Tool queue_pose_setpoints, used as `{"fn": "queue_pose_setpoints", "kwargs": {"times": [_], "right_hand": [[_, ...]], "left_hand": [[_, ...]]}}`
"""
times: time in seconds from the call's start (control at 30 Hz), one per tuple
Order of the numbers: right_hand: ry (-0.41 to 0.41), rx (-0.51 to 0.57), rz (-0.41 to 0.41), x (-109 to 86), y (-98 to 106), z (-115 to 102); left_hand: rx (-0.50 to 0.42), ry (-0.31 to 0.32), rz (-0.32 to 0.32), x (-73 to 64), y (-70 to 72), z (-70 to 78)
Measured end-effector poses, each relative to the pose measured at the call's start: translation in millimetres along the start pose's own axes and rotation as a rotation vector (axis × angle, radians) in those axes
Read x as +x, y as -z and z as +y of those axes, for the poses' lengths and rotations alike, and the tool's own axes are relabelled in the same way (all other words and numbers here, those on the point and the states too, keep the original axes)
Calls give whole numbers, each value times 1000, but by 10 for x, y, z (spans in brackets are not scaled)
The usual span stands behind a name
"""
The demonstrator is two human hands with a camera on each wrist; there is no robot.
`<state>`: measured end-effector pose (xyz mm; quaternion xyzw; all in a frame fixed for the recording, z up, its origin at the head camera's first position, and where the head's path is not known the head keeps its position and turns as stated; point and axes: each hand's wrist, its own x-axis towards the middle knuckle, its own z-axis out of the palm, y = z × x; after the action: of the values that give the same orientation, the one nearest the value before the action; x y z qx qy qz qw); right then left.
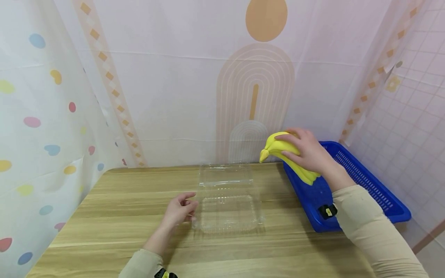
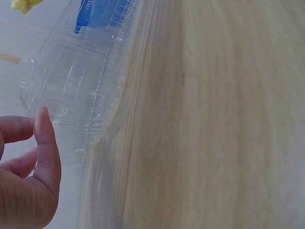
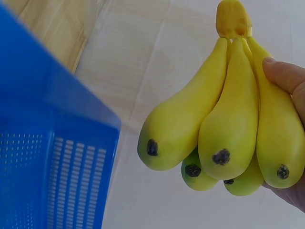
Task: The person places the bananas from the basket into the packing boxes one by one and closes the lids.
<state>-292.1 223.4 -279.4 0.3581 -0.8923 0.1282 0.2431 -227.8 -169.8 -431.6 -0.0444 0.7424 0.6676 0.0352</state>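
Gripped in the right hand (image 1: 306, 150), the bunch of yellow bananas (image 3: 231, 109) hangs in the air above the left far part of the blue basket (image 1: 368, 185), its stem end pointing left and its free ends sloping down to the right. Fingers and thumb wrap the bunch from above and one side, so the tips are unsupported; smooth, rounded fruit could twist or slide if the hold loosened. Because those tips hang close over the basket's left side, a low sideways move could catch them on the rim and drag the basket.

Left of the basket, the clear container (image 1: 227, 212) sits on the wooden table (image 1: 114, 216), its lid laid back on the far side. It looks thin and light, so a bump from the bunch could skid it, dent it or tip the lid. At its left edge the left hand (image 1: 180, 208) has loosely bent fingers with no firm hold showing; contact cannot be told. Without a steadying touch there, the container would probably shift under a push.
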Motion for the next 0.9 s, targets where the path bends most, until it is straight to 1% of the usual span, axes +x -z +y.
{"fn": "queue_pose_setpoints", "kwargs": {"times": [0.53, 0.9], "right_hand": [[116, 58, 42, 123, -210, -349], [158, 71, 17, 199, -435, -555]], "left_hand": [[-1, 1, 7, 3, -4, 0], [-8, -4, 6, -3, -20, 1]]}}
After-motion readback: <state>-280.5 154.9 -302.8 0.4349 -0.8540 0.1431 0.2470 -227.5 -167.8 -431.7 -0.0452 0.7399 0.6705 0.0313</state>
